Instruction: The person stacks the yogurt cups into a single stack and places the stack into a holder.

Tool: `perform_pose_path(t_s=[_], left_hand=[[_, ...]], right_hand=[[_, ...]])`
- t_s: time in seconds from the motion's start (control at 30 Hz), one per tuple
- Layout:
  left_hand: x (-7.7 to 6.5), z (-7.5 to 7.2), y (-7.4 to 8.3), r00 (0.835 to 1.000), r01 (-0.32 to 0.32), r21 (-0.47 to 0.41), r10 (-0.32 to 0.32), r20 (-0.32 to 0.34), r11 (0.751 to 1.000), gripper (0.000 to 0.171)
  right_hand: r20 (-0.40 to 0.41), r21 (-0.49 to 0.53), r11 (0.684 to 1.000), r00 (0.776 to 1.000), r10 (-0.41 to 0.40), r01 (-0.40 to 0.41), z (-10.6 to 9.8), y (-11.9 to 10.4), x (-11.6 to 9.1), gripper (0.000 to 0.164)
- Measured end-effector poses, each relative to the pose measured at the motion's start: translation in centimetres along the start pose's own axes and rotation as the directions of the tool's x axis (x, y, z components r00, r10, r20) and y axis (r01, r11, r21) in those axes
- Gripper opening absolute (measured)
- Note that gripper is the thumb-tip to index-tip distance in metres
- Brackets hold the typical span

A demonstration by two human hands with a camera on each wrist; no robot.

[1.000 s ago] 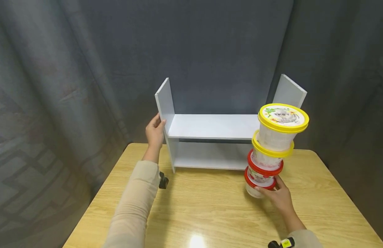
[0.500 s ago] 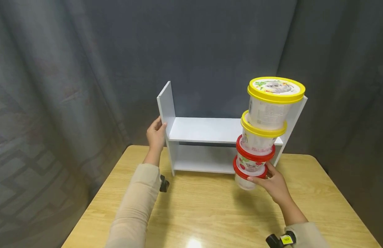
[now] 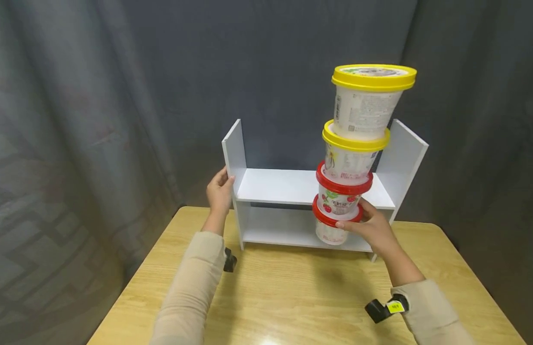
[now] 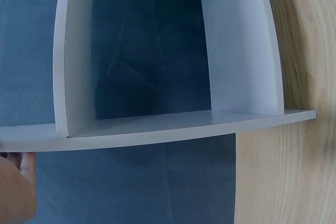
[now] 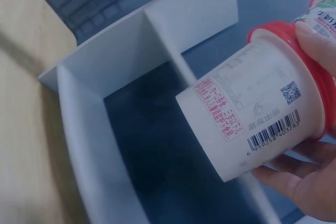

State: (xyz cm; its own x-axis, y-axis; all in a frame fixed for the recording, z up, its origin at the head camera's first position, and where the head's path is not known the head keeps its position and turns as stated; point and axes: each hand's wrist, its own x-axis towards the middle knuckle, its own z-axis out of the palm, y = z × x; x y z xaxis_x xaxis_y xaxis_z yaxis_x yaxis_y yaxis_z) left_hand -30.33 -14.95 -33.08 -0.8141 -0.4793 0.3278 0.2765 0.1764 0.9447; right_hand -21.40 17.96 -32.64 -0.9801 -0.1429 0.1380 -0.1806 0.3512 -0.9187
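Observation:
A white two-tier shelf [image 3: 275, 188] stands on the wooden table. My left hand [image 3: 219, 192] holds its left side panel [image 3: 235, 151], thumb at the front edge and fingers on the outer face. With my right hand [image 3: 375, 231] I grip the lowest tub [image 3: 331, 233] of a tall stack, just at its red lid. On it sit another red-lidded tub [image 3: 338, 200], a smaller yellow-lidded tub [image 3: 350, 163] and a large yellow-lidded tub [image 3: 367, 112] on top. The stack leans slightly right, raised before the shelf. In the right wrist view the lowest tub [image 5: 247, 114] shows its barcode.
The shelf's right side panel [image 3: 402, 155] rises behind and right of the stack. Its lower board [image 3: 279, 225] sits close above the tabletop [image 3: 275, 287]. Dark grey curtains [image 3: 266, 72] hang behind and on both sides.
My right hand has lifted the tub stack off the table area, up and to the left, toward the shelf's front. My left hand stays on the side panel.

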Motion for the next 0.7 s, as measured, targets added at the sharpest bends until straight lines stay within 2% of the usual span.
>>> perform_pose_path(t_s=[0.4, 0.6, 0.7], left_hand=[[0.0, 0.1, -0.3, 1.0, -0.017, -0.015, 0.017, 0.006, 1.0, 0.034], [0.0, 0.2, -0.3, 0.999, -0.033, -0.028, 0.033, 0.008, 0.999, 0.034], [0.1, 0.1, -0.4, 0.999, -0.044, -0.031, 0.044, 0.008, 0.999, 0.033]], right_hand=[[0.016, 0.078, 0.997, 1.0, -0.011, 0.01, 0.3, -3.2, 4.9, 0.085], [0.004, 0.041, 0.999, 1.0, 0.006, -0.006, 0.8, -3.3, 7.0, 0.087], [-0.001, 0.055, 0.998, 1.0, 0.008, -0.008, 1.2, -2.9, 7.8, 0.087]])
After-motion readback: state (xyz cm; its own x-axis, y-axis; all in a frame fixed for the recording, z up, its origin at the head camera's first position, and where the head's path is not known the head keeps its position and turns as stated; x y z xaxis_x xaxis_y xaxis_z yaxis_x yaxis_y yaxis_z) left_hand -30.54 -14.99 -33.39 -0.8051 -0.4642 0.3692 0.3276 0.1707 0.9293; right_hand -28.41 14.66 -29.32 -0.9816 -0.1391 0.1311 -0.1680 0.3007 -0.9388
